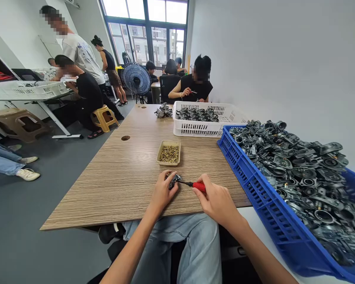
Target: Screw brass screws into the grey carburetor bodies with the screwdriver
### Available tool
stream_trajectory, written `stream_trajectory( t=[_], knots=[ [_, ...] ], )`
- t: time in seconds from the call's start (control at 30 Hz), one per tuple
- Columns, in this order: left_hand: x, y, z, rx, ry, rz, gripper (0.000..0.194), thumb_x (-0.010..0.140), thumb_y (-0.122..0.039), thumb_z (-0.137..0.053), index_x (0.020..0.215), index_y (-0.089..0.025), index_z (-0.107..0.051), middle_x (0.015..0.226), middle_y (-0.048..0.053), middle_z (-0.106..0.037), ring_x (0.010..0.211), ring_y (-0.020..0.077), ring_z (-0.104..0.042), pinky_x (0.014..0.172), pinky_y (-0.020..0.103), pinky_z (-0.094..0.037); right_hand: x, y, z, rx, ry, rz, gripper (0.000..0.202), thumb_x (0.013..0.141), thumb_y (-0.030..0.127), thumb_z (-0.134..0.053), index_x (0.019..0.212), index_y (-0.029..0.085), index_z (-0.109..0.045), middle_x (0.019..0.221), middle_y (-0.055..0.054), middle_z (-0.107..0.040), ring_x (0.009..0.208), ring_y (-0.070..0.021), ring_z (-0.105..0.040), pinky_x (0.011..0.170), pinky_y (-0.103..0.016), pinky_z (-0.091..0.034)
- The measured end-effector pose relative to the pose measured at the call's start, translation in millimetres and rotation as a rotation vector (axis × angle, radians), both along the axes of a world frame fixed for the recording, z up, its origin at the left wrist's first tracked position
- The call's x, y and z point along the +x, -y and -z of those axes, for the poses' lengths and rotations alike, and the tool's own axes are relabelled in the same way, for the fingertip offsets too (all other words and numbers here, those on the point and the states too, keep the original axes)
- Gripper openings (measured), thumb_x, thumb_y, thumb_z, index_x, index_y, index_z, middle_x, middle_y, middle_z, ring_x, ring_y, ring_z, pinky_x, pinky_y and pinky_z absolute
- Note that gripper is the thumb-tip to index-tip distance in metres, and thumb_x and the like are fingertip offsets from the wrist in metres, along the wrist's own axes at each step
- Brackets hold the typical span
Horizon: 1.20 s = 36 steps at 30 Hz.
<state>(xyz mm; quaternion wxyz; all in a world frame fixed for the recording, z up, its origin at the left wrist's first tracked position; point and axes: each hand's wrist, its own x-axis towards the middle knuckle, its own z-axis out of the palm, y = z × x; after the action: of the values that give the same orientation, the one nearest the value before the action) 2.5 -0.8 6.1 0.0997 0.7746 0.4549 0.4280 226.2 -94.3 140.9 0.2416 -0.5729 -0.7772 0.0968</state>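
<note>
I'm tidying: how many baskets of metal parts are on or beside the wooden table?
2: a white basket on the far right of the table and a blue basket at its near right. Others underneath may be hidden.

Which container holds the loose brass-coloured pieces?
The small tan tray just beyond the left hand; the white crate and blue crate hold grey metal carburetor parts.

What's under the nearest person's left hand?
A grey metal piece partly shows past the left hand, and a red-handled screwdriver in the right hand points at it. The left hand hides the rest, so its full shape is unclear.
</note>
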Motion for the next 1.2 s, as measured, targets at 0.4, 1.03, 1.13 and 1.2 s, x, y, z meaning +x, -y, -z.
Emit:
stream_trajectory(
  t=[0.4,1.03,1.13,1.2],
  knots=[
    [-2,-2,-10.6,-0.103,0.162,-0.039,0.039,0.093,-0.030,-0.073,0.129,-0.022,-0.063,0.125,0.010,-0.064,0.119,0.0279,-0.063,0.108,0.047,-0.054,38,-27,1.6,0.079,-0.368,0.179,0.028,0.103,0.050,-0.055,0.114,0.024,-0.061,0.085,-0.002,-0.074,0.067,-0.0186,-0.066,0.066,-0.030,-0.047],
    [-7,-5,-4.3,-0.106,0.256,-0.159,0.042,0.104,-0.034,-0.057,0.144,-0.021,-0.055,0.137,0.014,-0.064,0.132,0.0283,-0.062,0.117,0.050,-0.049,82,-86,102.3,0.030,-0.378,0.259,0.037,0.097,0.048,-0.056,0.113,0.019,-0.072,0.111,-0.013,-0.080,0.104,-0.0287,-0.073,0.100,-0.046,-0.054],
    [-5,-4,-3.6,-0.129,0.237,-0.020,0.047,0.105,-0.038,-0.059,0.149,-0.021,-0.053,0.144,0.014,-0.063,0.137,0.0275,-0.060,0.120,0.048,-0.048,79,-83,108.8,0.075,-0.296,0.308,0.035,0.096,0.042,-0.057,0.116,0.018,-0.073,0.120,-0.015,-0.077,0.115,-0.0322,-0.068,0.108,-0.053,-0.049],
    [-4,-3,-4.3,-0.145,0.251,0.031,0.045,0.107,-0.039,-0.056,0.149,-0.022,-0.055,0.147,0.014,-0.063,0.138,0.0269,-0.060,0.121,0.048,-0.047,70,-78,108.2,0.125,-0.246,0.326,0.040,0.098,0.042,-0.057,0.127,0.018,-0.070,0.132,-0.017,-0.071,0.126,-0.0343,-0.062,0.114,-0.058,-0.044]
  ],
)
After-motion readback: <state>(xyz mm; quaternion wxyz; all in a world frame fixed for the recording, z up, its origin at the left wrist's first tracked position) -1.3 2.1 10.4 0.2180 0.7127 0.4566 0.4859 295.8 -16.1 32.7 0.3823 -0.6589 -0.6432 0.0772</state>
